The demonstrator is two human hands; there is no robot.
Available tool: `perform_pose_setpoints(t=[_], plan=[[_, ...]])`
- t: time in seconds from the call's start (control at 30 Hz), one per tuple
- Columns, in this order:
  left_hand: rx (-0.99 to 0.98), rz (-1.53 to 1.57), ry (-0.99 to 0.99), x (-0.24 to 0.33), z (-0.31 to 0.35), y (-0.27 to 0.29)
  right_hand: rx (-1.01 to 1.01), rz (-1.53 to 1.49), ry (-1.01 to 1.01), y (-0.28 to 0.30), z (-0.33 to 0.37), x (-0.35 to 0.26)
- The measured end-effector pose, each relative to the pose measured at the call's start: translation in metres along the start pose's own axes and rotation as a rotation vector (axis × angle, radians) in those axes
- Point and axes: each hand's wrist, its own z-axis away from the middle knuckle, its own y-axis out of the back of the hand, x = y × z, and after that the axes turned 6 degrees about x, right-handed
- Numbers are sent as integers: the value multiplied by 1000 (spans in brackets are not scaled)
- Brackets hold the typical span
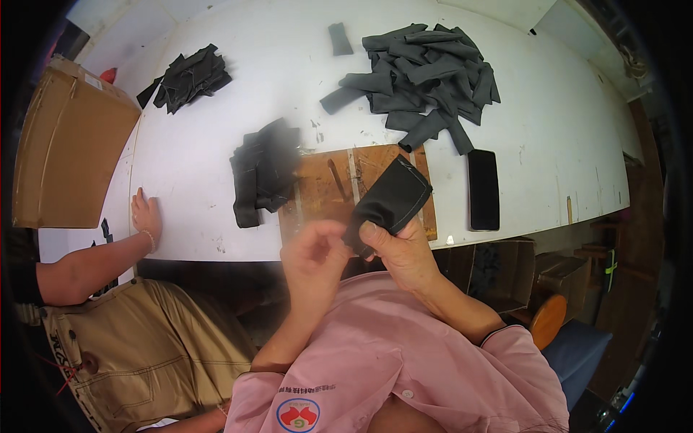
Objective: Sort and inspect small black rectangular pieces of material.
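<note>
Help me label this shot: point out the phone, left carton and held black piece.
Phone (484, 190): head view, middle of its dark face.
Left carton (58, 155): head view, its side wall.
Held black piece (390, 196): head view, its flat middle.

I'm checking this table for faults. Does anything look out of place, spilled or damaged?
One dark fabric piece lies alone, left of the large heap, perhaps strayed. The brown board beneath the held black piece looks scuffed and marked. Nothing looks spilled.

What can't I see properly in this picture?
In the head view:
Most fingers of the right hand: behind the black fabric piece.
Fingertips of the left hand: blurred.
Bottom of the big dark pile: covered by upper pieces.
Inside of the cardboard box: hidden by its sides.
</note>
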Motion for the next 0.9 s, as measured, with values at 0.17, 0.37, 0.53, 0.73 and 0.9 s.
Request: perform_pose_setpoints(t=[0.17,0.37,0.53,0.73,0.9], plan=[[70,-7,14,3,-3,9,-41,797,26,23,-9,-20],[52,-181,-79,-2,-1,12,-50,806,587,2,12,-38],[13,-426,-326,-9,5,-2,-31,795,581,-4,9,-12],[257,-584,-530,-23,4,-11,71,1198,954,-3,-1,8],[137,207,210,-10,-6,4,146,1025,807,0,-5,13]])
